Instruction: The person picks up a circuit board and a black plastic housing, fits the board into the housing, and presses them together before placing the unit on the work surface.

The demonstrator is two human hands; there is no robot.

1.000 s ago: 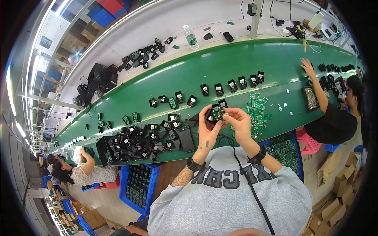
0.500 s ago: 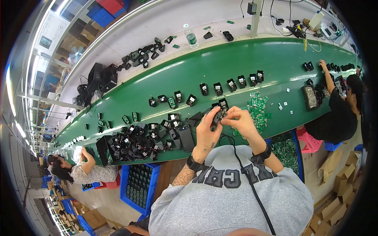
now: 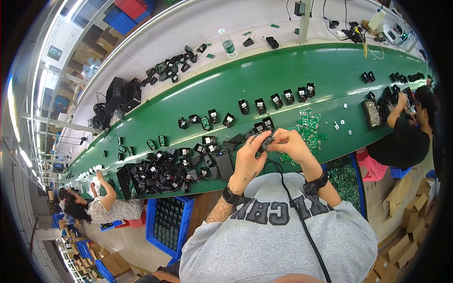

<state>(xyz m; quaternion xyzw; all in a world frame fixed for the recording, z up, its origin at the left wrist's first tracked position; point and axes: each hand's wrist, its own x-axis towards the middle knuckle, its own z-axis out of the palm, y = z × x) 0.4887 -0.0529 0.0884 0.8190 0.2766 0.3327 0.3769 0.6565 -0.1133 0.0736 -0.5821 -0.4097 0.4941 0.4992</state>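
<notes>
My left hand (image 3: 251, 155) is closed round a small black plastic housing (image 3: 265, 142), held just above the green bench in front of my chest. The fingers of my right hand (image 3: 289, 144) pinch at the housing's right side; its inside is mostly covered by them. Just beyond my hands stand two more black housings (image 3: 264, 124) with pale labels inside. Loose green circuit boards (image 3: 309, 125) lie spread on the bench to the right of my right hand. A big heap of black housings (image 3: 160, 172) lies to my left, beside a dark grey box (image 3: 222, 164).
Rows of black housings (image 3: 276, 100) stand farther across the green bench (image 3: 198, 94). A plastic bottle (image 3: 227, 45) is on the white ledge behind. Blue crates of boards (image 3: 167, 221) flank me below the bench edge. One co-worker (image 3: 401, 127) sits right, another (image 3: 111, 205) left.
My hands have shifted slightly, and the housing between them has turned and come lower. The right co-worker's arm has drawn back from the far row; the left one's arm has reached farther over the bench.
</notes>
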